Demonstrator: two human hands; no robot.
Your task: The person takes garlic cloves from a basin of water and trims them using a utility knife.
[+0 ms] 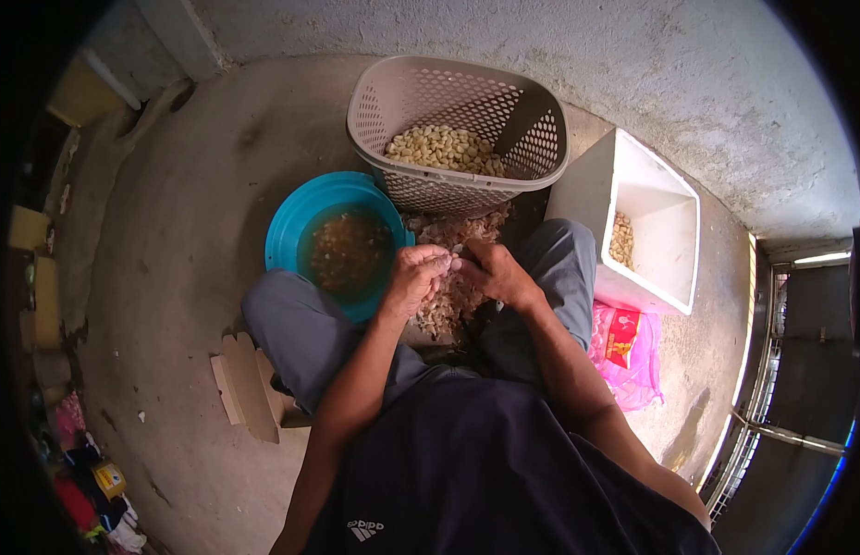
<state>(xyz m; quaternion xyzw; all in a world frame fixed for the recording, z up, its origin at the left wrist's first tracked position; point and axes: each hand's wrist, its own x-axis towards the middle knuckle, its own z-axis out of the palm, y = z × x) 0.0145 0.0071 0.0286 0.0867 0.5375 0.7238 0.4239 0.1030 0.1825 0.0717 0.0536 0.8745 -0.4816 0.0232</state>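
My left hand (417,279) and my right hand (500,274) meet between my knees, above a heap of papery skins (442,313). Both are closed, fingertips pinched together on a small pale garlic clove (456,264), which the fingers partly cover. To the left of my hands stands a turquoise basin (280,236) of cloudy water with brownish cloves (349,246) in it. Just beyond them, a grey-brown perforated basket (448,185) holds many pale peeled cloves (444,148).
A white foam box (578,176) at the right contains more cloves (621,240). Beside it lies a pink mesh bag (633,365) with a red label. Torn cardboard (250,388) rests by my left leg. A rough wall (652,65) rises behind; clutter (88,481) lines the left.
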